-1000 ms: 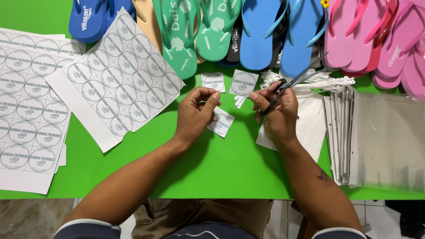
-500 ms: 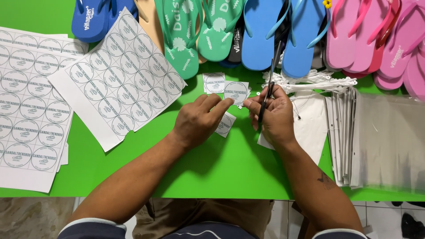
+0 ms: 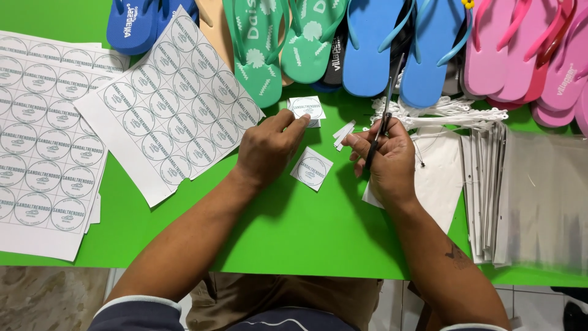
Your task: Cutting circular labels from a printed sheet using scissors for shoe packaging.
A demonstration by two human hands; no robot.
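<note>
the left hand point(image 3: 269, 147) lies on the green table point(image 3: 294, 245), its fingertips point(image 3: 298, 121) pressed onto the lower edge of a small stack of cut square labels point(image 3: 308, 108) at about 12 o'clock from the wrist. the fingers are loosely curled and pinch nothing; they only touch the stack. a single cut label point(image 3: 312, 168) with a round printed ring lies flat on the table at 4 o'clock from that hand, between the two hands and apart from both.

the right hand point(image 3: 387, 160) is clenched around black scissors point(image 3: 381, 119), whose blades point up toward 12 o'clock, over the flip-flops. the blades look closed, though they are thin and dark against the sandals, so that is not sure. two or three thin white paper offcuts point(image 3: 343, 133) lie just at 9 o'clock of the right fingertips, and whether the fingers touch them cannot be told.

at 9 to 10 o'clock of the left hand a tilted sheet of round labels point(image 3: 165, 104) overlaps a larger pile of label sheets point(image 3: 43, 141). along the far edge, at 12 o'clock, a row of flip-flops point(image 3: 367, 49) runs in blue, green and pink. at 3 o'clock of the right hand lie white hang loops point(image 3: 441, 113), a white sheet point(image 3: 438, 178) under the wrist and a stack of clear plastic bags point(image 3: 539, 196).
</note>
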